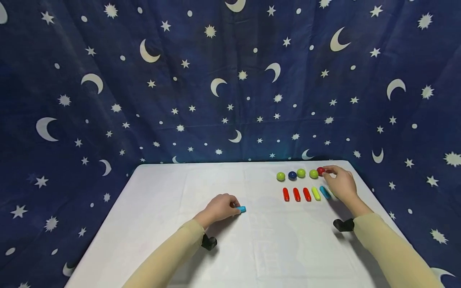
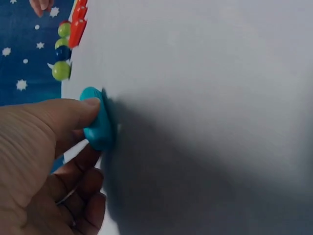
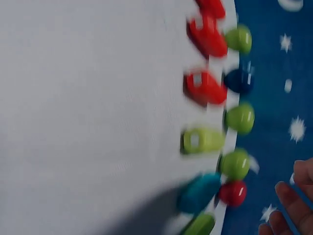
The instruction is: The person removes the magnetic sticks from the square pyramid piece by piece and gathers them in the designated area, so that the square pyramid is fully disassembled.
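My left hand (image 1: 220,209) pinches a blue rounded oblong piece (image 2: 99,120) between thumb and fingers, just over or on the white table; contact is unclear. At the back right, my right hand (image 1: 342,184) hovers with loosely bent fingers beside a red ball (image 3: 233,193). The right wrist view shows a gap between its fingers and that ball. Left of the red ball stand green balls (image 1: 281,176) and a dark blue ball (image 1: 292,176). In front lie red oblong pieces (image 1: 297,194), a yellow-green one (image 1: 315,193) and a blue one (image 1: 325,193).
Another green oblong piece (image 3: 199,225) shows at the bottom of the right wrist view; in the head view the right hand hides it. The white table (image 1: 165,188) ends at a dark blue curtain (image 1: 201,116) with moons and stars.
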{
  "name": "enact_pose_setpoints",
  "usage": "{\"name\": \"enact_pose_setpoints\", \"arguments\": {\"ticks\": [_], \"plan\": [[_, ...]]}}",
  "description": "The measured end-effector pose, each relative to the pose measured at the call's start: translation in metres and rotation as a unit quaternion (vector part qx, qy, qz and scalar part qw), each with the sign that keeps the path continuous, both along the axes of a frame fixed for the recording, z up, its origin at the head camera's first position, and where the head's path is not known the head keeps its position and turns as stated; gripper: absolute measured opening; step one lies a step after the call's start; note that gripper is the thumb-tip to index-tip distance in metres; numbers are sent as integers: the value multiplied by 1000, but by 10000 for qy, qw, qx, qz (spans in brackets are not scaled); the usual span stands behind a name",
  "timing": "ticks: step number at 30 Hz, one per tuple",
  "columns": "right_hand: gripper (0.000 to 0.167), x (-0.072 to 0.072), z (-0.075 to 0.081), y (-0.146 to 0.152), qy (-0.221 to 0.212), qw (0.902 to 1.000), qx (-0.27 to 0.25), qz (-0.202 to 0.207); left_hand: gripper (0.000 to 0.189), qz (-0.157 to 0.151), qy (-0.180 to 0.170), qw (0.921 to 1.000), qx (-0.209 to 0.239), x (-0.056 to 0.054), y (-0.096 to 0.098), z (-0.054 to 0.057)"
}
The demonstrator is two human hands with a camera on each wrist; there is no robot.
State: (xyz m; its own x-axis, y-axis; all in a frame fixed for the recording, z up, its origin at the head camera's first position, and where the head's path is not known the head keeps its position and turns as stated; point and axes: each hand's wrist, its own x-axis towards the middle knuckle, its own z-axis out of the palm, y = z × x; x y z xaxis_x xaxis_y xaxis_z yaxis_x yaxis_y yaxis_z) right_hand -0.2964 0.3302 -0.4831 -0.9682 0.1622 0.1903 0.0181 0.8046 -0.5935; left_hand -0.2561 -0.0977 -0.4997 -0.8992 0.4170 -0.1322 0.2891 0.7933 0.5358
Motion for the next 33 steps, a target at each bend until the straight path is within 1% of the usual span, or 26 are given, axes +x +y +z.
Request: {"name": "enact_pose_setpoints", "arguments": {"ticks": [3, 6, 11, 14, 17, 19, 22, 25, 29, 33], "plan": [[39, 13, 0, -14, 166, 9991, -152, 364, 14, 73, 81, 9996, -263, -3, 13, 4], [38, 26, -1, -31, 128, 9968, -297, 735, 16, 148, 11, 9994, -299, -6, 29, 7], [34, 53, -8, -59, -210, 9912, -537, 1195, 19, 300, -225, 9991, -202, -15, 57, 10], [32, 70, -15, -73, -463, 9865, -670, 1418, 24, 445, -343, 9983, -163, -22, 73, 10], [28, 86, -24, -81, -831, 9815, -741, 1555, 28, 583, -460, 9972, -31, -27, 89, 10], [25, 93, -31, -83, -1086, 9777, -679, 1666, 29, 666, -519, 9964, 82, -29, 98, 9], [19, 100, -37, -83, -1291, 9748, -615, 1713, 27, 823, -565, 9946, 277, -32, 112, 8], [15, 101, -42, -80, -1323, 9736, -606, 1760, 26, 984, -584, 9924, 450, -34, 125, 7], [14, 100, -48, -78, -1318, 9714, -614, 1875, 25, 1123, -600, 9899, 626, -39, 138, 3], [13, 96, -53, -79, -1252, 9716, -511, 1943, 26, 1189, -605, 9884, 731, -41, 145, -1]]}}
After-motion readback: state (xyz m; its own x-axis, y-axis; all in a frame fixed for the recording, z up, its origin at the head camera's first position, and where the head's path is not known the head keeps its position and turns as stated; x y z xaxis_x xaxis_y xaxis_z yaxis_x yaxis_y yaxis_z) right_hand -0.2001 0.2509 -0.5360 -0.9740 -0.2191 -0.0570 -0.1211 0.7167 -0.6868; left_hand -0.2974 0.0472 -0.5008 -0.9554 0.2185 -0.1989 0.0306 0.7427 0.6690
